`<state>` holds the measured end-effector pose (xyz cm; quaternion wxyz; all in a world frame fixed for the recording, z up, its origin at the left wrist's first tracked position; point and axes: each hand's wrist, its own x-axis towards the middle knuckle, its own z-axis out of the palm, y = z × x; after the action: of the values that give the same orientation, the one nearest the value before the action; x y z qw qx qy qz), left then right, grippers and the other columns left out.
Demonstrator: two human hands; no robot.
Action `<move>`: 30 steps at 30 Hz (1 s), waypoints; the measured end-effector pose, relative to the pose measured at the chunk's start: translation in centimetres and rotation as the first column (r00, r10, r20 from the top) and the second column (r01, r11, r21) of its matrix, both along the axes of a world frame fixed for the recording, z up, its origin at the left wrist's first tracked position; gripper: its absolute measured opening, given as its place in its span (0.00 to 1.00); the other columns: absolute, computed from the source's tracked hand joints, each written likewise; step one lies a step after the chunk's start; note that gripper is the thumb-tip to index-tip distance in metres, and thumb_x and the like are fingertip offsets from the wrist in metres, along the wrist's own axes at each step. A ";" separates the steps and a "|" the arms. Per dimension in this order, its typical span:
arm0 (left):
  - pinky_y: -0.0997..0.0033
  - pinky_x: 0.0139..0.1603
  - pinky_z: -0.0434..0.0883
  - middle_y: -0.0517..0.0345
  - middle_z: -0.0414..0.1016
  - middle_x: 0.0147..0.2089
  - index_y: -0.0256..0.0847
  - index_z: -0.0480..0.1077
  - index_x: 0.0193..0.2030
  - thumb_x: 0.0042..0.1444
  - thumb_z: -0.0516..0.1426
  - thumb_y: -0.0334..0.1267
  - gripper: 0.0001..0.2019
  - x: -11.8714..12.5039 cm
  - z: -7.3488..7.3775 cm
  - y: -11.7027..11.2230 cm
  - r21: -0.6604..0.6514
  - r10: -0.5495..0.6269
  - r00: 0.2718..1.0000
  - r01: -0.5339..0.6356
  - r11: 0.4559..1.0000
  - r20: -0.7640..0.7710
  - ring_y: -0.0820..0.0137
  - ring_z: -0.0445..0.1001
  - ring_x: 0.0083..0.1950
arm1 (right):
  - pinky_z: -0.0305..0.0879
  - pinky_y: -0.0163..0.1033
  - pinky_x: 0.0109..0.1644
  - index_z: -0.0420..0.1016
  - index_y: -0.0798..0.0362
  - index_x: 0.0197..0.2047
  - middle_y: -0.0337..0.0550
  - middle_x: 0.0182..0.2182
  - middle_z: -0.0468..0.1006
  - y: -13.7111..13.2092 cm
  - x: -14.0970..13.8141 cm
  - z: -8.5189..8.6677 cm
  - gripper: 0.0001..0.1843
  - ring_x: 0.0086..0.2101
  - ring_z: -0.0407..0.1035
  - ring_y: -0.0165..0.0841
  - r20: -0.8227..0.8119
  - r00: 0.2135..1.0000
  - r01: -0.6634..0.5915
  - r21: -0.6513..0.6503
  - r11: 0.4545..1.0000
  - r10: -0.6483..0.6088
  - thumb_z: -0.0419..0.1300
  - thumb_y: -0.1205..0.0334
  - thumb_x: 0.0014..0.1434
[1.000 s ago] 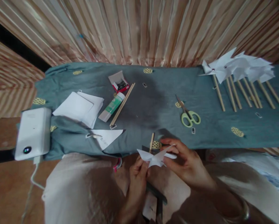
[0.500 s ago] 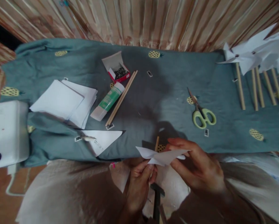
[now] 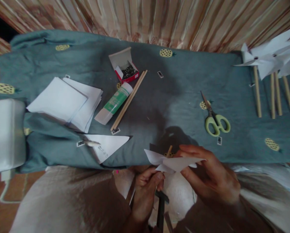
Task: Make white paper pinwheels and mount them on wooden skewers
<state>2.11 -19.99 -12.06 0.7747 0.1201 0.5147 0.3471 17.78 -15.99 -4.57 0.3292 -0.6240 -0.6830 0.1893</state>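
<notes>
A white paper pinwheel (image 3: 176, 164) is at the near edge of the cloth-covered table, seen nearly edge-on. The end of a thin wooden stick (image 3: 169, 150) pokes up behind its blades. My left hand (image 3: 148, 184) is closed just under the pinwheel, pinching it from below; its fingertips are partly hidden by the paper. On the other side, my right hand (image 3: 211, 176) has its thumb and fingers apart, with a blade's tip between them against the forefinger. Below my hands, a dark hammer-like tool (image 3: 161, 207) is partly hidden.
Scissors (image 3: 214, 119) with green handles lie right of centre. At left are stacked paper squares (image 3: 59, 100), a folded paper triangle (image 3: 111, 145), a glue tube (image 3: 114, 103), two sticks (image 3: 130, 98) and an open box of tacks (image 3: 128, 72). Finished pinwheels (image 3: 268, 60) lie far right; a white device (image 3: 6, 132) stands left.
The view has shifted slightly, so table items sit a little differently in the picture. My hands and the pinwheel keep almost the same pose, with the stick's end leaning more to the right.
</notes>
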 end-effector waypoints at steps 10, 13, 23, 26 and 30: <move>0.78 0.25 0.59 0.64 0.65 0.17 0.37 0.79 0.27 0.36 0.70 0.57 0.23 0.3 0.5 0.5 -0.076 0.021 0.998 -0.025 0.997 -0.060 0.80 0.59 0.21 | 0.77 0.40 0.41 0.66 0.45 0.58 0.41 0.38 0.83 -0.2 0.2 -0.1 0.20 0.36 0.80 0.36 0.036 0.998 -0.062 0.044 0.997 0.060 0.58 0.65 0.63; 0.78 0.25 0.59 0.65 0.65 0.17 0.37 0.79 0.25 0.33 0.71 0.56 0.23 0.3 0.7 0.7 -0.104 0.027 0.997 -0.035 0.994 -0.077 0.80 0.60 0.21 | 0.76 0.38 0.40 0.67 0.45 0.56 0.40 0.37 0.83 -0.3 0.1 -0.1 0.18 0.36 0.80 0.35 0.017 0.999 -0.049 0.005 0.999 0.049 0.57 0.64 0.63; 0.77 0.24 0.61 0.64 0.65 0.16 0.37 0.79 0.26 0.33 0.71 0.55 0.22 0.2 0.9 1.1 -0.133 0.014 0.995 -0.027 0.991 -0.098 0.78 0.61 0.20 | 0.77 0.41 0.43 0.69 0.45 0.54 0.41 0.37 0.84 0.2 0.2 0.1 0.15 0.38 0.80 0.37 0.030 0.999 -0.040 -0.035 0.999 0.041 0.57 0.62 0.63; 0.76 0.24 0.62 0.64 0.65 0.16 0.37 0.79 0.26 0.33 0.71 0.54 0.21 0.2 0.8 1.0 -0.144 0.024 0.995 -0.039 0.989 -0.101 0.77 0.61 0.20 | 0.77 0.44 0.44 0.68 0.44 0.55 0.42 0.39 0.84 0.1 0.0 0.1 0.17 0.39 0.80 0.39 0.022 1.000 -0.021 -0.066 0.998 0.022 0.57 0.63 0.63; 0.77 0.24 0.62 0.65 0.65 0.15 0.38 0.80 0.26 0.32 0.71 0.52 0.19 0.3 0.6 0.7 -0.171 0.040 0.994 -0.057 0.984 -0.106 0.78 0.60 0.19 | 0.76 0.44 0.45 0.65 0.42 0.58 0.42 0.40 0.83 -0.1 -0.1 0.1 0.22 0.41 0.79 0.40 0.027 0.999 -0.021 -0.070 0.997 0.023 0.55 0.67 0.63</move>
<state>2.40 -19.29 -11.42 0.7461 0.0573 0.5849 0.3131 17.67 -16.11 -4.46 0.2955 -0.6303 -0.6872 0.2078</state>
